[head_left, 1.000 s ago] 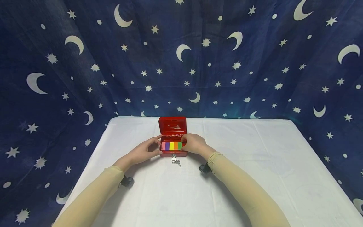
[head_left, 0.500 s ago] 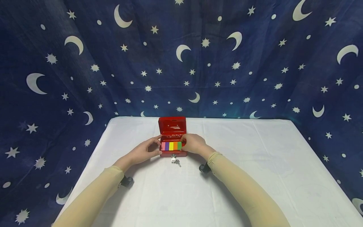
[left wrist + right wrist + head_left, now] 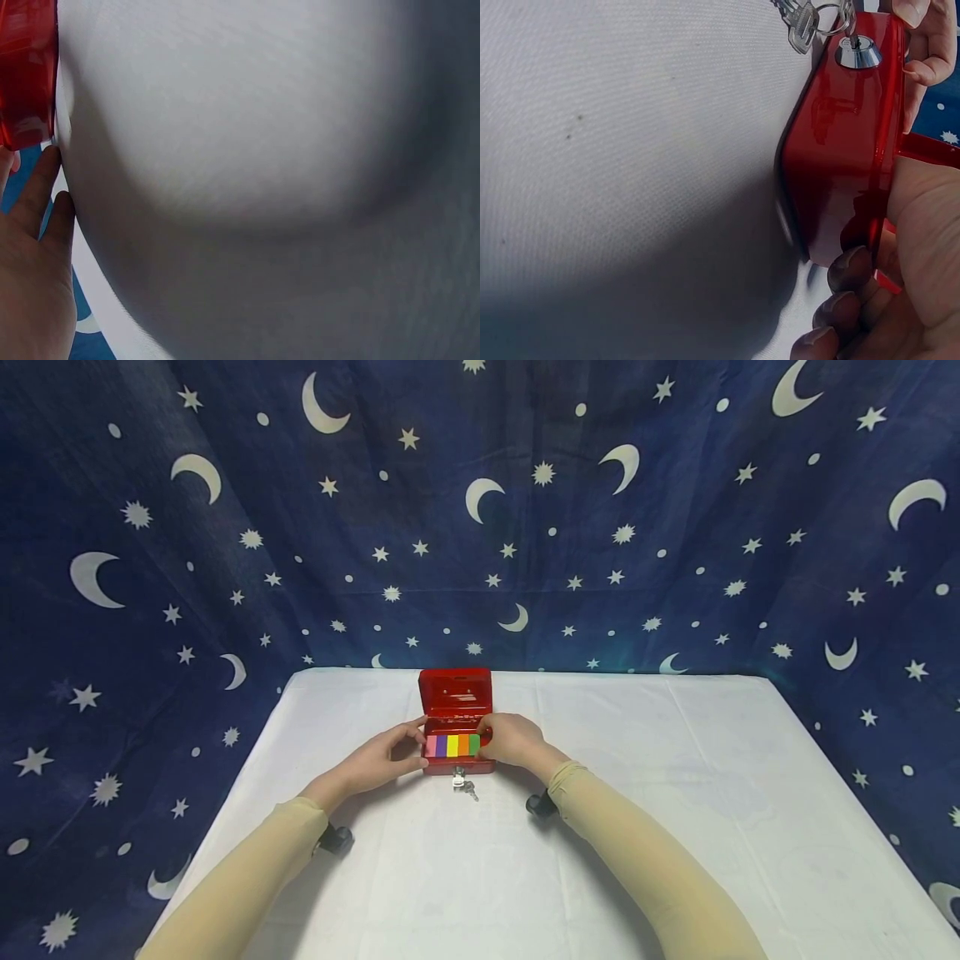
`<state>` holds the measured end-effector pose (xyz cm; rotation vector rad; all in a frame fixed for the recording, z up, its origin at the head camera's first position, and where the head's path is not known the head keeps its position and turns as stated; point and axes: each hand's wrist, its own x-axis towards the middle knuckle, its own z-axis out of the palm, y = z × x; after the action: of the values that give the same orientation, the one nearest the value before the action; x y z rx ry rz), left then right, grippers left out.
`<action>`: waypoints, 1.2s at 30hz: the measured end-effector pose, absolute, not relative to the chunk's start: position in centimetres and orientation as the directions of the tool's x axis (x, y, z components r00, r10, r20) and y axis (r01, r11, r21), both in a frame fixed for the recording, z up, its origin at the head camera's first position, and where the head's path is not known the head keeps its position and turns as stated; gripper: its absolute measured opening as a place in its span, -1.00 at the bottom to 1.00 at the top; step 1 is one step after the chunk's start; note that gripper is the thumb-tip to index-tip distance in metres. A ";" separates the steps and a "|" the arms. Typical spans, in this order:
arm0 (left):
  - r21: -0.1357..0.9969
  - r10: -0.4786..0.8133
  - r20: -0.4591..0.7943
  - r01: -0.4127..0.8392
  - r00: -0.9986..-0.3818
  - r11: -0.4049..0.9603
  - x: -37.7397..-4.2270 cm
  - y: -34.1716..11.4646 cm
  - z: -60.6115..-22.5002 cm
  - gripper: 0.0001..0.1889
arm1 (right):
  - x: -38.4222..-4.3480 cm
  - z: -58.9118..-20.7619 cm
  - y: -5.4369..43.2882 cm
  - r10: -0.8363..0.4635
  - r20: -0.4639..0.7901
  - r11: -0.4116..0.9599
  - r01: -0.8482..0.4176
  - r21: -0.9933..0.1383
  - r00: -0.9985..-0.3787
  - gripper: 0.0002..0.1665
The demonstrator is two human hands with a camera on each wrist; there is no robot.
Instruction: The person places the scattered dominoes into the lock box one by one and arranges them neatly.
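A red metal cash box [image 3: 459,767] stands on the table with its lid [image 3: 455,692] raised. Inside lies a row of coloured blocks [image 3: 452,746]: pink, purple, yellow, orange and green. My left hand [image 3: 378,760] grips the box's left end, thumb at the front corner and index finger at the back one. Over the right end, my right hand [image 3: 513,742] pinches the green block [image 3: 474,745] with thumb and index finger. Its other fingers [image 3: 851,270] curl beside the outer wall in the right wrist view. Keys [image 3: 802,26] hang from the front lock [image 3: 859,52].
The white cloth-covered table [image 3: 480,877] spreads around the box. Behind it hangs a dark blue curtain [image 3: 450,602] with moons and stars. Black wrist cameras [image 3: 540,804] sit under both forearms, close over the cloth.
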<state>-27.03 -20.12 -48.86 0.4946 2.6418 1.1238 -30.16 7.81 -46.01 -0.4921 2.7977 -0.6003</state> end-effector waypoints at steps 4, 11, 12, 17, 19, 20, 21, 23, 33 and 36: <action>0.732 0.393 -0.074 0.218 -0.917 0.645 -27.0 -20.2 -48.9 -0.62 | -30.3 -46.2 7.8 -0.372 -0.157 0.858 -0.275 -0.435 -0.915 -0.50; 0.736 0.396 -0.070 0.221 -0.916 0.640 -27.1 -20.2 -48.9 -0.62 | -30.3 -46.4 7.8 -0.375 -0.151 0.856 -0.279 -0.435 -0.914 -0.50; 0.736 0.396 -0.070 0.220 -0.916 0.641 -27.1 -20.2 -48.9 -0.62 | -30.4 -46.4 7.8 -0.375 -0.152 0.856 -0.279 -0.435 -0.914 -0.50; 0.733 0.399 -0.070 0.224 -0.914 0.642 -27.1 -20.2 -49.0 -0.61 | -30.3 -46.3 7.8 -0.372 -0.158 0.858 -0.274 -0.435 -0.915 -0.50; 0.733 0.400 -0.069 0.225 -0.914 0.642 -27.1 -20.2 -49.0 -0.61 | -30.3 -46.3 7.8 -0.371 -0.160 0.858 -0.272 -0.435 -0.915 -0.49; 0.733 0.401 -0.068 0.226 -0.914 0.641 -27.1 -20.2 -49.0 -0.61 | -30.3 -46.2 7.8 -0.371 -0.160 0.858 -0.272 -0.436 -0.915 -0.49; 0.734 0.402 -0.068 0.227 -0.913 0.640 -27.1 -20.2 -49.0 -0.61 | -30.3 -46.2 7.8 -0.371 -0.160 0.858 -0.272 -0.437 -0.915 -0.49; 0.735 0.402 -0.067 0.228 -0.913 0.638 -27.1 -20.2 -49.0 -0.62 | -30.3 -46.2 7.8 -0.373 -0.158 0.858 -0.275 -0.435 -0.914 -0.49; 0.733 0.403 -0.064 0.231 -0.913 0.640 -27.1 -20.2 -49.0 -0.61 | -30.4 -46.3 7.9 -0.372 -0.155 0.859 -0.276 -0.432 -0.915 -0.45; 0.728 0.400 -0.066 0.230 -0.914 0.646 -27.2 -20.2 -49.1 -0.59 | -30.3 -46.2 8.0 -0.371 -0.156 0.857 -0.272 -0.437 -0.916 -0.44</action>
<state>-27.19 -20.19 -49.05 0.5136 2.6447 1.1238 -30.27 7.99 -46.21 -0.4916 2.7975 -0.6071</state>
